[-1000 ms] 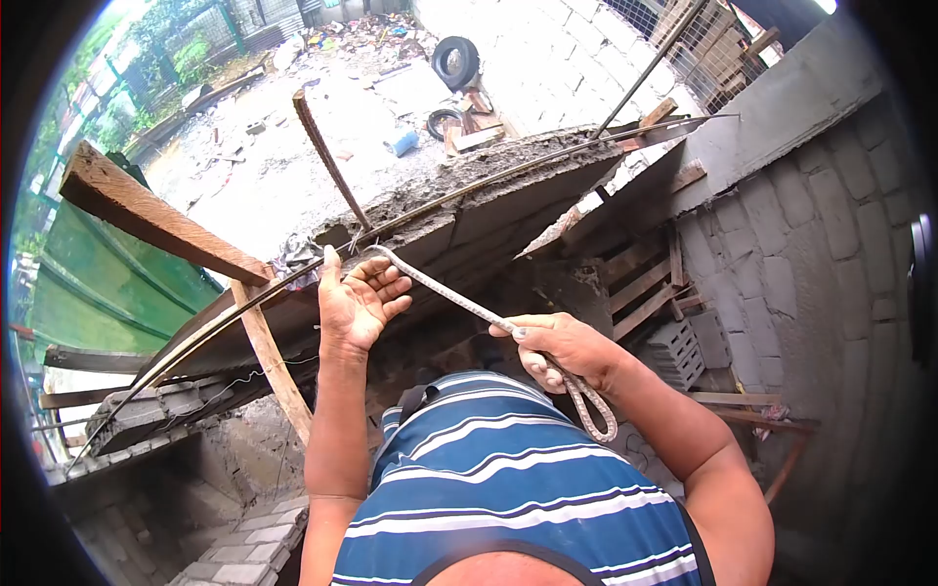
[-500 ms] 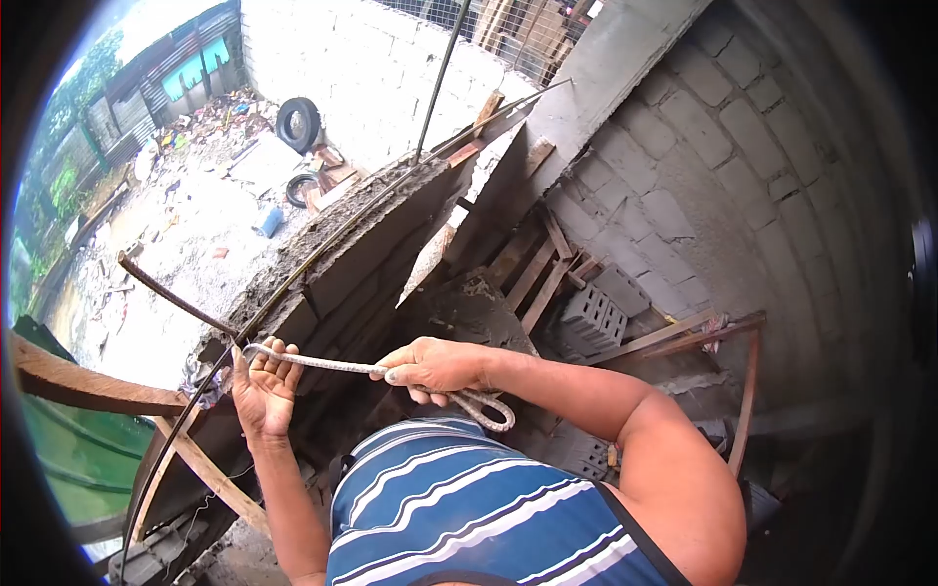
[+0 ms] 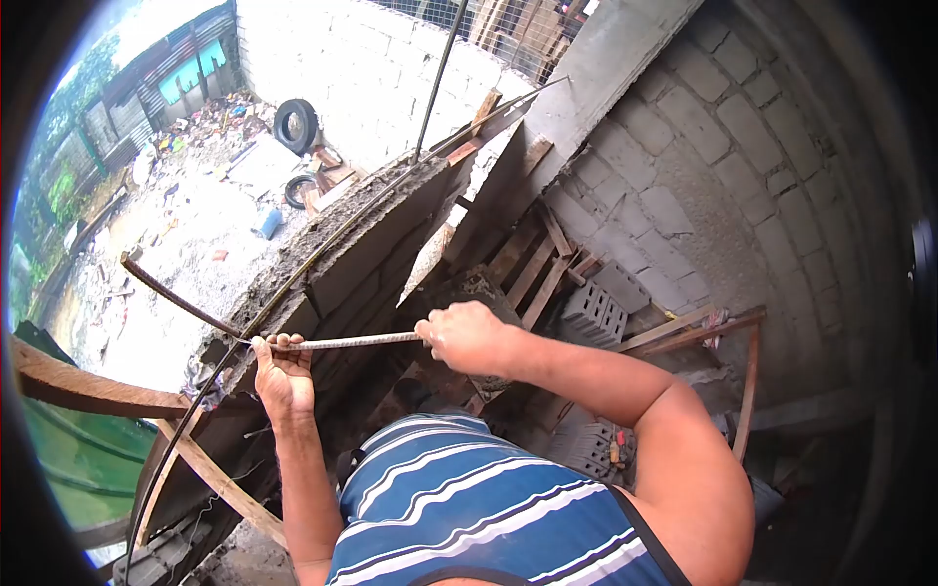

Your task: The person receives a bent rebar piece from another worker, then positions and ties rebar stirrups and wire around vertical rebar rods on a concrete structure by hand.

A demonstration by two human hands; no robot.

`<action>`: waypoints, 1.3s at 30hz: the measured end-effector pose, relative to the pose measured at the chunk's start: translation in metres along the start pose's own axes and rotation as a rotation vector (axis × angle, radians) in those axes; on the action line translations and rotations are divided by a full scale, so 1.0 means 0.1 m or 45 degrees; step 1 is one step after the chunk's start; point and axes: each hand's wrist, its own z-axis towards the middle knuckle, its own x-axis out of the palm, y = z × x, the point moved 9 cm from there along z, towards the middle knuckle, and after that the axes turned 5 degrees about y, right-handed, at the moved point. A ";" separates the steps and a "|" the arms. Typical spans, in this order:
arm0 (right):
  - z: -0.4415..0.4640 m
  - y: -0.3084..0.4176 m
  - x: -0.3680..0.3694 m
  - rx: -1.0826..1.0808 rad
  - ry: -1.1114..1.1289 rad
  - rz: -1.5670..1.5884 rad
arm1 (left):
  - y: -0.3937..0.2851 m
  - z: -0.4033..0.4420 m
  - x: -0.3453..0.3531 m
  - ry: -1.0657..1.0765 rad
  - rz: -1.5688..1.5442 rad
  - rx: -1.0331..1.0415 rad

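Note:
A rebar tying hook (image 3: 362,341), bent from a ribbed steel rod, lies nearly level between my hands. My right hand (image 3: 469,337) is closed around its looped handle end, which is mostly hidden in the fist. My left hand (image 3: 285,389) faces palm up, its fingers curled on the rod near the far tip. That tip sits beside the point where a short rusty rebar (image 3: 181,295) meets a long thin rebar (image 3: 327,244) running along the wall top. Fingers cover the hook's curve, so I cannot tell what it catches.
A rough concrete block wall (image 3: 366,239) runs diagonally ahead. Hollow blocks (image 3: 594,314) and wooden planks (image 3: 532,283) lie below on the right. A wooden beam (image 3: 98,384) crosses at left. Tyres (image 3: 295,127) and rubble lie beyond the wall.
My right hand has moved right and up, and the handle loop that hung below it is now hidden. My left hand has shifted slightly right, its fingers curling onto the rod.

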 end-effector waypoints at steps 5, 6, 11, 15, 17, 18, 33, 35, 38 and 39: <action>0.31 -0.21 -0.03 0.041 0.136 -0.161 | 0.02 0.07 0.00 -0.012 -0.049 0.083; 0.32 -0.18 -0.05 -0.003 0.136 -0.127 | 0.02 0.06 0.00 -0.039 -0.064 0.083; 0.18 0.05 0.07 -0.103 0.436 0.124 | -0.03 -0.08 0.04 -0.232 0.041 0.161; 0.06 0.28 0.23 -0.096 0.616 0.381 | -0.12 -0.15 0.05 -0.228 0.123 0.175; 0.05 0.30 0.38 -0.148 0.602 0.525 | -0.14 -0.16 0.05 -0.231 0.114 0.187; 0.05 0.32 0.43 -0.186 0.580 0.663 | -0.14 -0.17 0.05 -0.254 0.105 0.162; -0.26 0.80 0.65 -0.186 1.094 2.063 | -0.02 -0.15 0.09 0.339 -0.295 -0.117; -0.25 0.76 0.34 -0.249 0.845 1.784 | 0.00 -0.12 0.01 0.300 -0.308 -0.113; -0.22 0.61 -0.04 -0.185 0.481 1.304 | -0.02 -0.15 0.08 0.219 -0.242 -0.082; -0.23 0.59 -0.22 -0.156 0.408 1.214 | -0.03 -0.16 0.10 0.199 -0.211 -0.080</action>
